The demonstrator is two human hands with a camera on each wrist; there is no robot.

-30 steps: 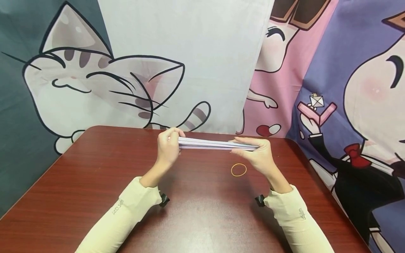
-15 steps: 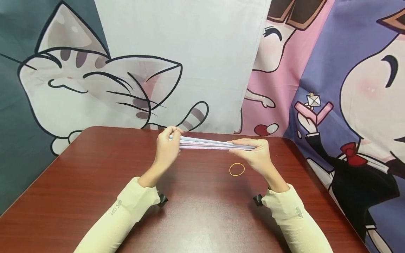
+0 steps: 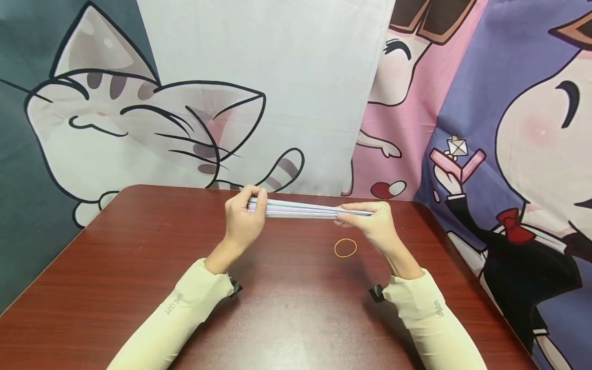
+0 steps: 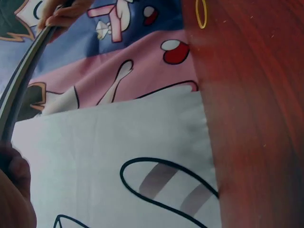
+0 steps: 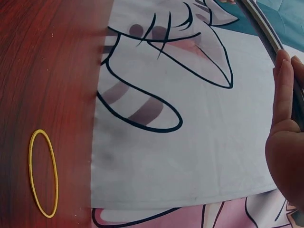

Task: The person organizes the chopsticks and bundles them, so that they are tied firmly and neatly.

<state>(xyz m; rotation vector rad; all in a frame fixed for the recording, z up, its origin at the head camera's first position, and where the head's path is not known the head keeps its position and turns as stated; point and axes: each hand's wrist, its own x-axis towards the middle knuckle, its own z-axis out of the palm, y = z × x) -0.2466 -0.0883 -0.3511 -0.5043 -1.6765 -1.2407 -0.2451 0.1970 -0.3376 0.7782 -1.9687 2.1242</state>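
A thin stack of pale sheets (image 3: 302, 209), with white, bluish and lilac layers along its edge, is held up edge-on above the far part of the table. My left hand (image 3: 244, 218) grips its left end, thumb in front. At the other end, my right hand (image 3: 372, 220) pinches the stack between thumb and fingers. The left wrist view has the stack (image 4: 21, 78) as a dark slanting strip between both hands. On the table, nearer to my right hand, lies a yellow rubber band (image 3: 345, 257), also in the right wrist view.
The reddish-brown wooden table (image 3: 296, 308) ends just behind my hands. Beyond its far edge hangs a cloth backdrop (image 3: 314, 103) with cartoon figures. Small black pieces show at both cuffs, one beside the right cuff (image 3: 407, 290).
The left hand has shifted its hold, its thumb now upright across the front of the stack. The stack stays level at nearly the same height. The rubber band lies where it was.
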